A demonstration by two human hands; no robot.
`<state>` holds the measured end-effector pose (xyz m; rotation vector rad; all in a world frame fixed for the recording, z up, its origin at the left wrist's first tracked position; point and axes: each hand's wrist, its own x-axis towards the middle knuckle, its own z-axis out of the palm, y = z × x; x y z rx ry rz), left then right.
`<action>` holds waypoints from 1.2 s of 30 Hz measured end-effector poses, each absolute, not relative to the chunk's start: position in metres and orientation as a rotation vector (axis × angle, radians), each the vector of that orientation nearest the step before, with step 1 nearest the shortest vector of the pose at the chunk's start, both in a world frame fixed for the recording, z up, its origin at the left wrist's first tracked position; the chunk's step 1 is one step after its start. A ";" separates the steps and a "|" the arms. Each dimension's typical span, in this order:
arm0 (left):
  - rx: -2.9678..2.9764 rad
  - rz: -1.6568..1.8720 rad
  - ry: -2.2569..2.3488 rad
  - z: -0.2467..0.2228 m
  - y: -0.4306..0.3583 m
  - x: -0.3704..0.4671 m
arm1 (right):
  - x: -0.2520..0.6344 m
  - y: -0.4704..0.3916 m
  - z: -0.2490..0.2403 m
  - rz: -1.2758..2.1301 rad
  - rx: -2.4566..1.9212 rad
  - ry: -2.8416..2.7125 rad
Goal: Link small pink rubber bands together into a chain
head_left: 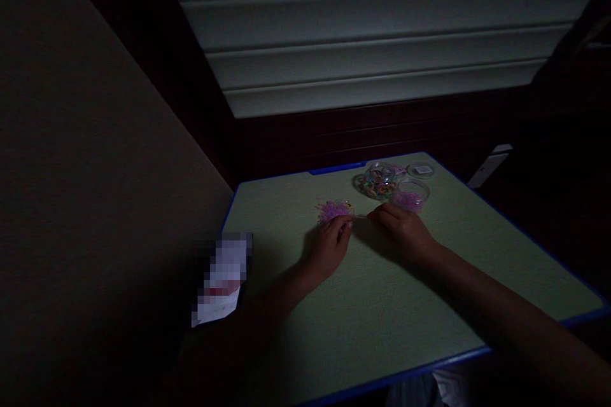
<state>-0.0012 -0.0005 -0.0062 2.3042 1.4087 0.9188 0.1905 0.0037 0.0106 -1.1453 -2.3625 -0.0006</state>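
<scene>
A thin, pale rubber band (361, 217) runs between my two hands above the table. My left hand (328, 247) is closed, its thumb and fingers pinching one end. The other end is in the closed fingertips of my right hand (403, 227). Just beyond my left hand lies a loose pile of small pink and purple rubber bands (334, 208). A clear round tub (414, 187) with more pink bands at its bottom stands right behind my right hand. Dim light leaves the fine detail of the bands unclear.
Behind the hands stands a clear container of multicoloured hair ties (379, 184), with a clear lid (421, 170) beside it. The pale green table (382, 311) has a blue rim. On its left side rests a phone-like slab with a lit, blurred screen (226, 276). A wall rises at left.
</scene>
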 end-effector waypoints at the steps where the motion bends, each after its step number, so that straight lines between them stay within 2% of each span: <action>1: 2.294 0.931 1.399 -0.007 0.000 -0.001 | 0.191 0.004 0.011 -0.006 -1.142 -2.369; 22: 2.340 0.868 1.418 -0.007 -0.002 0.000 | 0.191 0.004 0.009 -0.128 -1.090 -2.453; 36: 2.372 0.836 1.455 -0.007 -0.001 -0.001 | 0.189 0.003 0.016 0.110 -1.078 -2.290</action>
